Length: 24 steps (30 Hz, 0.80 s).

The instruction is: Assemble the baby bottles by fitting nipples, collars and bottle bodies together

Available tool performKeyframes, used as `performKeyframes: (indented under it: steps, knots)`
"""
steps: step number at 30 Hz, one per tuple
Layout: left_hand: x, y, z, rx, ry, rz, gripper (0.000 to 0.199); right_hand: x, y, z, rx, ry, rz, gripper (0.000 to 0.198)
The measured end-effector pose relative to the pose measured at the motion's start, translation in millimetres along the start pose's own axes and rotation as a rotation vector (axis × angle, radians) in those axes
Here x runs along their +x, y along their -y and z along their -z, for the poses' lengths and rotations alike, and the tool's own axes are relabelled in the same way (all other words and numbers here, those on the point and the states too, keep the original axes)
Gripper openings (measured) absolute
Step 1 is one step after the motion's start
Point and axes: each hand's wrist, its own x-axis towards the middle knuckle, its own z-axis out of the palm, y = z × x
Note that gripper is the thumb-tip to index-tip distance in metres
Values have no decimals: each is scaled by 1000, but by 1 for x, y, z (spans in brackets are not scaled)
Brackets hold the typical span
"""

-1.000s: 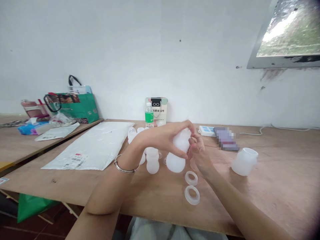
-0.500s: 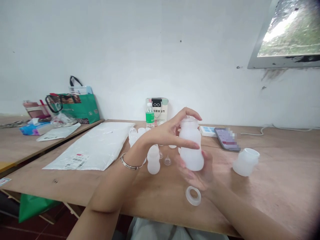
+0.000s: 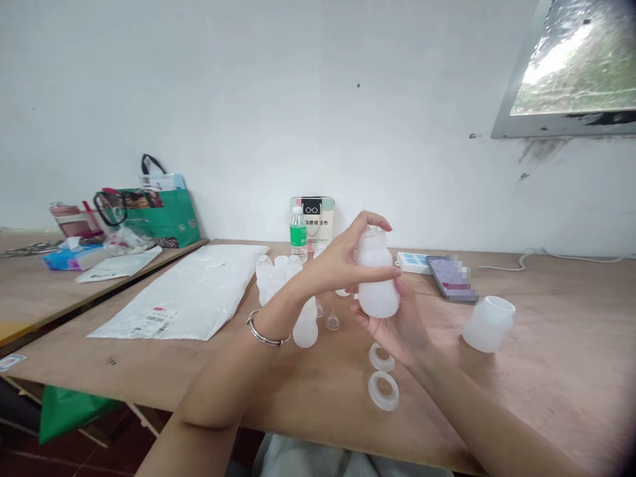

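A frosted white baby bottle (image 3: 378, 295) is held up in front of me, roughly upright, between both hands. My left hand (image 3: 342, 262) wraps its side, with the thumb across the front and a finger over the top. Low on the bottle, my right hand (image 3: 405, 331) grips it from beneath and the right. Two white collar rings (image 3: 383, 401) lie on the table below. A clear nipple (image 3: 332, 321) and a smaller frosted bottle (image 3: 305, 329) stand left of my hands. Behind my left wrist are several more frosted pieces (image 3: 268, 277), partly hidden.
An open frosted bottle (image 3: 488, 324) stands at right on the wooden table (image 3: 556, 391). Behind it lie a phone (image 3: 450, 278), a white power strip (image 3: 413, 262) and its cable. A white mailer (image 3: 183, 288) covers the left. A water bottle (image 3: 298, 235) and paper bag (image 3: 325, 218) stand at the back.
Both hands have lifted the baby bottle slightly. The second collar ring, hidden behind my right hand before, now shows on the table.
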Motion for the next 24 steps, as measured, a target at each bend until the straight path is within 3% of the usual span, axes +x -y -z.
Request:
performKeyframes:
  steps: [3,4,5,7,9,10,11,15,16,18,20,22,24]
  knots:
    - [0,1,-1,31,-41,-25,49,-3,0,-3,-263,-210,305,54]
    - [0,0,-1,39,-53,-40,49,-4,0,-3,-319,-252,348,57]
    - [0,0,-2,29,-55,-48,50,-5,1,-2,-326,-235,325,55]
    - [-1,-2,-3,-44,-26,-46,51,-6,4,0,-207,-40,142,45]
    - [-2,-4,-3,-137,15,-35,53,-6,7,1,-53,182,-21,49]
    - [-2,-5,-3,-158,24,-30,53,-6,7,1,-24,223,-33,52]
    - [-2,-6,-3,-149,19,-30,53,-6,7,1,-42,197,2,51]
    - [-3,-8,-4,-1,-45,-54,48,-8,2,-1,-282,-130,260,50]
    - [-4,-9,-4,-2,-34,-52,48,-9,1,-1,-277,-111,240,47]
    - [-4,-9,-4,-64,24,-29,51,-9,1,0,-163,94,94,43]
    - [-5,-11,-3,-109,65,-11,53,-10,1,0,-61,271,-18,53]
    - [-6,-12,-1,-52,42,-23,51,-10,1,-1,-117,185,50,53]
    - [-6,-15,1,64,-6,-58,46,-9,-1,-3,-271,-43,200,50]
